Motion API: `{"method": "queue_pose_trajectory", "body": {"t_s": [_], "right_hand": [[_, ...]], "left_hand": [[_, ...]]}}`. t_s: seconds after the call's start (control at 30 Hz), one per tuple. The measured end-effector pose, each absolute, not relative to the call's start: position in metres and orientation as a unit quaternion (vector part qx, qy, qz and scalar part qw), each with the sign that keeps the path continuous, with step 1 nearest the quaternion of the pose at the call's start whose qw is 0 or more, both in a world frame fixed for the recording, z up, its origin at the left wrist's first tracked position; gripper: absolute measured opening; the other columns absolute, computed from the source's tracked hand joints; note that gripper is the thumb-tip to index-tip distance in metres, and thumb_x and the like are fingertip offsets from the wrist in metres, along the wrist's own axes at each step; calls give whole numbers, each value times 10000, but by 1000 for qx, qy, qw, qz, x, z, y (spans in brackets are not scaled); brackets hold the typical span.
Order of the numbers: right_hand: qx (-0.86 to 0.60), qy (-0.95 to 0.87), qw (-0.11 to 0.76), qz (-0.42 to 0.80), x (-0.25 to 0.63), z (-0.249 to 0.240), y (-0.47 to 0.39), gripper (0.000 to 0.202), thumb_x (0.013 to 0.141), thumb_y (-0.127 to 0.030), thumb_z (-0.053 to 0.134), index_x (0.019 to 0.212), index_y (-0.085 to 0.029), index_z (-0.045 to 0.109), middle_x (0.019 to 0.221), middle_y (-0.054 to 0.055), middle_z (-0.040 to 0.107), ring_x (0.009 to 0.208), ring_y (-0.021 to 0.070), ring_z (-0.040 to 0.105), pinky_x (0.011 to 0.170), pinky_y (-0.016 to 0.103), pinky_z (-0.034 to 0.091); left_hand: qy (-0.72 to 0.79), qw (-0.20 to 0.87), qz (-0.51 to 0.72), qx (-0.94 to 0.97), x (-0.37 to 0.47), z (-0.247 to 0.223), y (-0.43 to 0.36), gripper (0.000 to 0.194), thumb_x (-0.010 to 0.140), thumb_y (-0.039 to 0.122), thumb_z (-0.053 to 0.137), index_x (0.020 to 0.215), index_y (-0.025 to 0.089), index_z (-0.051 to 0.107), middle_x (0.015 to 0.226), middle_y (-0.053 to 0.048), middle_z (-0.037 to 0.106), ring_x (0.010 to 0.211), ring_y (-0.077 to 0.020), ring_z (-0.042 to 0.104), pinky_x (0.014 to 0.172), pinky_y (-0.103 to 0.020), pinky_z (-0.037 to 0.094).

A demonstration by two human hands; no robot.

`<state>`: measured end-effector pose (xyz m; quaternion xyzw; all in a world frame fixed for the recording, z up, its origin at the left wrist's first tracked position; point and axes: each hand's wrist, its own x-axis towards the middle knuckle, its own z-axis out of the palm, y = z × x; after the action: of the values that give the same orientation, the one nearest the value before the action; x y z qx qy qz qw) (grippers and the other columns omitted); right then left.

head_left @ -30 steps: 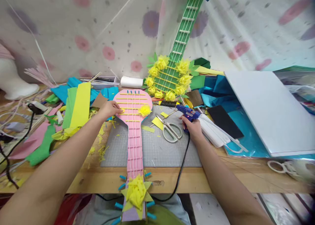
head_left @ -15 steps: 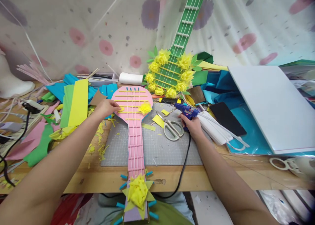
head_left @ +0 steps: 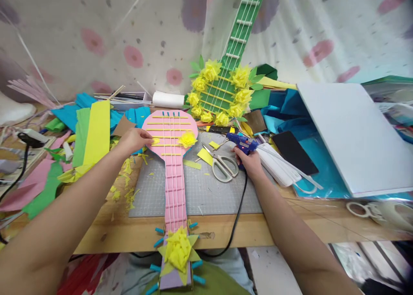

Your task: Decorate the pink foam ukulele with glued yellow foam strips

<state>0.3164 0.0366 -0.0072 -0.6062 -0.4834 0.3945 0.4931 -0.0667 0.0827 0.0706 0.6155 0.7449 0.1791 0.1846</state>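
Observation:
A pink paper guitar (head_left: pixel 155 127) lies with its body away from me, its neck pointing toward me over the table edge. White strings and yellow strips cross the body; a yellow paper flower (head_left: pixel 187 139) sits on its right side, and a larger one (head_left: pixel 178 247) on the headstock. At the body's left edge, my left hand (head_left: pixel 134 140) pinches a small yellow paper piece (head_left: pixel 155 141) against the pink surface. My right hand (head_left: pixel 249 161) is wrapped round the handle of a blue hot glue gun (head_left: pixel 242 143), its nozzle pointing left. Beside it lie open scissors (head_left: pixel 223 166).
Under the guitar is a grey cutting mat (head_left: pixel 146 196). A green paper guitar (head_left: pixel 219 93) with yellow flowers leans at the back. Crepe paper strips (head_left: pixel 97 131) and yellow scraps lie left; a black phone (head_left: pixel 294 152), white glue sticks and a white board (head_left: pixel 351 136) lie right.
The whole view has shifted slightly, so things appear a little further left and higher. Both hands keep their places and their holds.

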Motion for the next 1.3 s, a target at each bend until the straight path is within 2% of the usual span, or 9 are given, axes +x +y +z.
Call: {"method": "queue_pose_trajectory", "body": {"t_s": [0.23,0.43,0.6,0.8,0.9,1.0,1.1,1.3], "right_hand": [[-595,-478,500,410,315,-6,36,363,640,-488,661,752,-145,625,581,-3,580,400,76,426,416,241,361],[-602,-485,486,408,317,-10,38,368,657,-501,642,760,-147,640,490,-21,526,408,92,439,425,240,359],[-592,-477,494,423,315,-3,34,369,642,-503,651,749,-151,629,537,-10,556,400,83,424,410,243,352],[-555,-465,518,454,312,0,31,385,621,-527,674,743,-167,614,598,3,583,425,79,426,408,239,354],[-533,-481,517,466,311,2,32,387,649,-539,656,770,-172,624,608,1,577,463,82,450,439,232,375],[-504,-501,517,477,308,12,35,378,663,-526,661,793,-172,631,588,-9,559,483,82,463,463,226,384],[-495,-536,494,473,300,30,38,388,668,-537,655,768,-163,631,507,-29,505,450,75,427,438,219,352],[-523,-589,417,454,272,54,35,448,641,-599,625,693,-154,625,430,-43,438,404,63,370,402,214,302]], "left_hand": [[763,175,140,607,-67,73,80,187,598,369,667,698,223,726,625,-19,668,564,-168,567,511,-264,400],[758,182,164,604,-79,63,84,272,593,418,641,755,220,736,679,-30,687,613,-177,592,520,-250,429],[750,193,218,594,-85,56,86,284,534,420,675,721,213,728,703,-41,692,670,-187,599,545,-241,451],[737,251,309,546,-77,59,79,276,489,397,711,671,191,689,664,-30,666,576,-152,561,522,-255,457],[732,273,339,524,-65,70,71,241,513,362,709,663,179,663,606,-17,631,553,-141,549,519,-255,452],[735,247,356,521,-52,83,64,171,563,316,687,641,171,645,600,-12,616,563,-140,549,535,-256,439],[723,233,392,520,-35,93,59,145,587,290,680,640,163,638,642,-15,630,600,-139,549,569,-257,435],[639,335,485,494,16,87,35,166,579,276,674,679,156,615,633,3,602,546,-95,497,525,-232,414]]}}
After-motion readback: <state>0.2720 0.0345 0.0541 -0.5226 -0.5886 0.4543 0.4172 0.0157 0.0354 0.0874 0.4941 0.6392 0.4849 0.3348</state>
